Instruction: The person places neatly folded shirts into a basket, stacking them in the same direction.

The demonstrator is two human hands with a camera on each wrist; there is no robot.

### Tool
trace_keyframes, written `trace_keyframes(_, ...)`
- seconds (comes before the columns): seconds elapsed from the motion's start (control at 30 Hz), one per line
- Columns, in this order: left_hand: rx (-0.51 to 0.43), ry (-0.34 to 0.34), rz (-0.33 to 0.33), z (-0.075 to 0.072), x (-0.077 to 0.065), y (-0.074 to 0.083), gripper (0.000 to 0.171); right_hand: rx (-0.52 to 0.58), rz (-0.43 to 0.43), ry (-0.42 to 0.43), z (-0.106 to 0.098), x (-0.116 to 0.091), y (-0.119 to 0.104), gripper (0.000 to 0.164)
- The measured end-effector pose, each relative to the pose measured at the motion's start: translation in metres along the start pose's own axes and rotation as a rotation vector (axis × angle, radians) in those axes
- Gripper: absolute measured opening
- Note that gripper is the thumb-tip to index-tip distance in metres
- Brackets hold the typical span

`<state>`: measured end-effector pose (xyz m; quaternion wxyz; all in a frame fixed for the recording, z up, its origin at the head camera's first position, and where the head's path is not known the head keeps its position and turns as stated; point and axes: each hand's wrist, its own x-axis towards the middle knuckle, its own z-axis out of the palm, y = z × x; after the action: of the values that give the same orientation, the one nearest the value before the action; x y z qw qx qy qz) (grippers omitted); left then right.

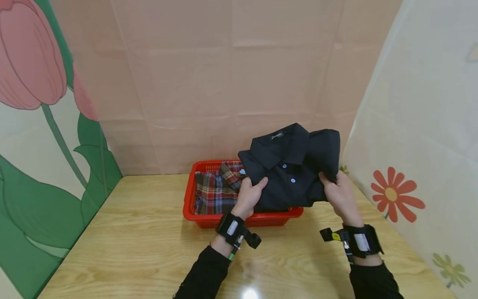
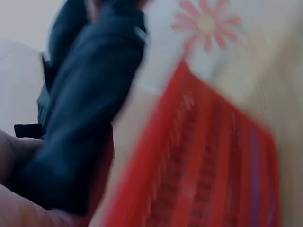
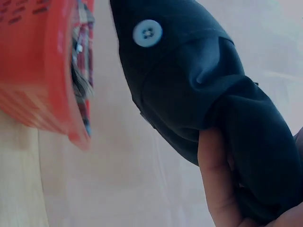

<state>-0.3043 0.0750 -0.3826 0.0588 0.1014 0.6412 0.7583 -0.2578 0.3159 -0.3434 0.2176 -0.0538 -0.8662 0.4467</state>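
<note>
A folded black shirt (image 1: 287, 174) with a collar and pale buttons hangs over the right part of a red plastic basket (image 1: 209, 219). My left hand (image 1: 249, 197) grips its left edge, thumb on top. At the shirt's right side my right hand (image 1: 339, 195) pinches the cloth; the right wrist view shows its fingers (image 3: 215, 175) pressed into the folds beside a button (image 3: 147, 33). Inside the basket lies a folded plaid shirt (image 1: 213, 193), partly hidden by the black one. The left wrist view is blurred.
The basket stands on a light wooden table (image 1: 142, 241), near the beige back wall (image 1: 186, 104). A white wall with a red flower (image 1: 391, 194) borders the table on the right, and a panel with painted tulips (image 1: 31, 54) on the left.
</note>
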Motion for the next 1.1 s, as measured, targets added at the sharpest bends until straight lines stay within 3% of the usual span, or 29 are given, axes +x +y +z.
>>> trace_keyframes(0.13, 0.37, 0.044, 0.128, -0.011, -0.004, 0.001, 0.034, -0.003, -0.005, -0.033, 0.009, -0.004, -0.003, 0.049)
trace_keyframes(0.23, 0.512, 0.074, 0.184, -0.019, -0.006, 0.002, 0.037, 0.009, -0.001, -0.06, 0.015, -0.007, -0.005, 0.052)
trace_keyframes(0.37, 0.589, 0.101, 0.237, -0.031, -0.009, 0.008, 0.038, 0.053, 0.008, -0.115, 0.027, -0.01, -0.007, 0.058)
trace_keyframes(0.5, 0.659, 0.138, 0.289, -0.046, -0.013, 0.012, 0.037, 0.041, -0.037, -0.182, 0.038, -0.01, -0.006, 0.054)
trace_keyframes(0.8, 0.732, 0.193, 0.298, -0.077, -0.023, 0.01, 0.036, -0.033, -0.098, -0.304, 0.056, -0.01, -0.01, 0.056)
trace_keyframes(1.1, 0.801, 0.264, 0.297, -0.098, -0.03, 0.012, 0.041, -0.097, -0.15, -0.33, 0.074, -0.012, -0.012, 0.063)
